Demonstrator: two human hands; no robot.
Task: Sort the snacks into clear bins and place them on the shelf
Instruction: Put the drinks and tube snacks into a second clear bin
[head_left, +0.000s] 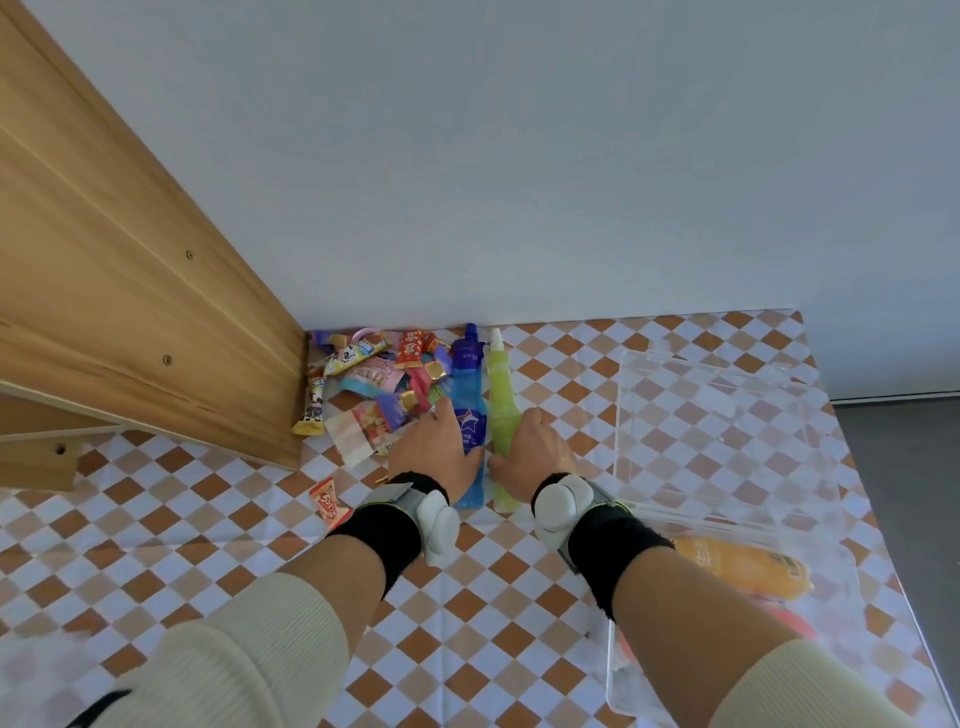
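Note:
A blue spouted drink pouch (470, 374) and a green spouted pouch (501, 384) lie side by side on the checkered table. My left hand (436, 452) lies over the blue pouch's lower left side, thumb across it. My right hand (535, 447) is curled around the lower half of the green pouch. A pile of several colourful snack packets (374, 374) sits just left of the pouches, against the wall. A clear bin (623, 415) stands to the right and holds an orange pouch (743, 566) and a red item (789, 623) at its near end.
A wooden shelf unit (130, 312) rises on the left, its side panel touching the snack pile. One small orange-red packet (328, 504) lies alone near my left wrist. The table edge (831, 415) runs down the right, beyond the bin.

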